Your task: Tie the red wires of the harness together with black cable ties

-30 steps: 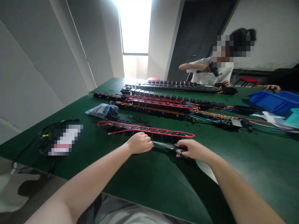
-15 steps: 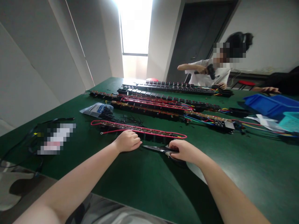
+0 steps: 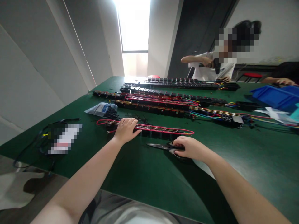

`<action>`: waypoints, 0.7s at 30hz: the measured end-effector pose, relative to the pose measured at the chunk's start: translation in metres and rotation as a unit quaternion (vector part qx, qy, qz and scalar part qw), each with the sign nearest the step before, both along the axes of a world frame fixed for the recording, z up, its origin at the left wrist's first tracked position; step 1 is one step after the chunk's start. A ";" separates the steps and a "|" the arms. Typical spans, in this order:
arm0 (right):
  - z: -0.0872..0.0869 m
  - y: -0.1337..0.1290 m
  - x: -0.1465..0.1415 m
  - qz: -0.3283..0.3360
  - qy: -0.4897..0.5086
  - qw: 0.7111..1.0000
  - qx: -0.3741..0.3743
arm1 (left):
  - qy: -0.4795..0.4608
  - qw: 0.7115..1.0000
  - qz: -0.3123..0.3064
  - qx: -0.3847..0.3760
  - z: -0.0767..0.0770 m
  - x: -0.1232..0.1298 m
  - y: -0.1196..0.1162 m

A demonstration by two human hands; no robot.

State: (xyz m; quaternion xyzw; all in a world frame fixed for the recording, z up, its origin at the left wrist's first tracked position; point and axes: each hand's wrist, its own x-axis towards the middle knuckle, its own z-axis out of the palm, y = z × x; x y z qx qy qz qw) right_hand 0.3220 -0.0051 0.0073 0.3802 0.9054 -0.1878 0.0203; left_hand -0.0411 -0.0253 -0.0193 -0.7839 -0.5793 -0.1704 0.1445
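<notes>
A black strip assembly (image 3: 161,130) lies lengthwise in front of me, with a loop of red wire and bare metal strips along its top. My left hand (image 3: 126,129) rests on it left of its middle, fingers laid over the top and thumb stretched out along the near side. Scissors (image 3: 158,145) are in my right hand (image 3: 190,147), just on the near side of the strip's right end. Their blades point left and look closed. Fingers of the right hand wrap around the handles, which are partly hidden.
Behind lie a plastic bag (image 3: 100,108) of black ties, loose ties and several longer wired strips (image 3: 151,107). Left is a coiled black cable (image 3: 42,146) with a blurred label. A blue bin (image 3: 275,96) stands right. Across the table (image 3: 144,177) a person (image 3: 205,71) holds a dark power tool.
My left hand has moved from the strip's near side up onto it, its curled fingers opening out. The scissors stay in my right hand. The view has shifted slightly.
</notes>
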 end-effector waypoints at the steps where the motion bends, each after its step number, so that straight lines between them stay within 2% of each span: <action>1: 0.002 -0.002 -0.002 0.007 0.008 1.000 0.002 | -0.002 1.000 0.007 -0.005 0.000 -0.003 0.001; 6: 0.018 -0.009 -0.003 0.007 0.089 0.995 0.043 | -0.001 0.999 0.028 -0.046 -0.006 -0.018 0.005; 9: 0.029 -0.004 0.014 -0.068 0.145 0.981 0.113 | 0.004 0.997 0.024 -0.077 -0.007 -0.023 0.007; 12: 0.033 0.011 0.049 -0.175 0.173 0.952 0.181 | 0.006 0.995 0.024 -0.098 -0.005 -0.021 0.006; 15: 0.026 0.026 0.092 -0.266 0.170 0.929 0.194 | 0.006 0.994 0.030 -0.103 -0.004 -0.017 0.003; 18: 0.013 0.039 0.132 -0.324 0.144 0.919 0.173 | 0.013 0.994 0.029 -0.105 -0.004 -0.016 0.001; 21: 0.000 0.050 0.159 -0.365 0.104 0.913 0.149 | 0.032 0.992 0.016 -0.117 -0.005 -0.019 0.003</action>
